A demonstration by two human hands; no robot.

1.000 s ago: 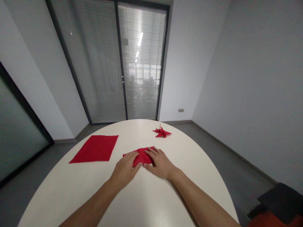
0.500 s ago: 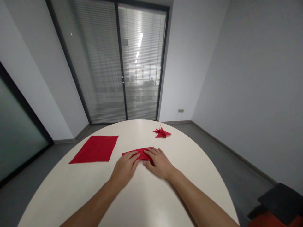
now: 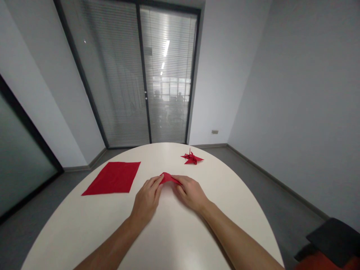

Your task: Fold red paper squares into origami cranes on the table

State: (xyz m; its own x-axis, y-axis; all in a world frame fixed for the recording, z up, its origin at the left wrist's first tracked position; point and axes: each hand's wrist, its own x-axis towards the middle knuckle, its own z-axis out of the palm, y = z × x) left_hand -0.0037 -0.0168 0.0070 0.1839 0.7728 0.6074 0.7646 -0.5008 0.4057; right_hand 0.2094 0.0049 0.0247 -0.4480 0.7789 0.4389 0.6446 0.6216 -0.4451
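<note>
Between my hands is a folded piece of red paper point(image 3: 169, 177), bowed upward in the middle over the table. My left hand point(image 3: 148, 194) pinches its left end, the thumb on the near side. At the other end, my right hand point(image 3: 190, 191) is closed on the paper, with the fingers over the top and the thumb below. Both ends of the paper are hidden by the fingers. Beyond my right hand sits a folded red paper crane point(image 3: 192, 158). To the left lies a flat sheet of red paper point(image 3: 114, 177).
Everything rests on a round white table point(image 3: 165, 240). Behind it stands a glass partition with blinds point(image 3: 123, 82), beside a pale wall with a socket point(image 3: 215, 132). A black and orange chair point(image 3: 337, 240) is at the lower right.
The folded paper lay flat under my fingers before; now its middle is raised and bent into an arch. My fingers have closed around its ends. The sheet and the crane have stayed put.
</note>
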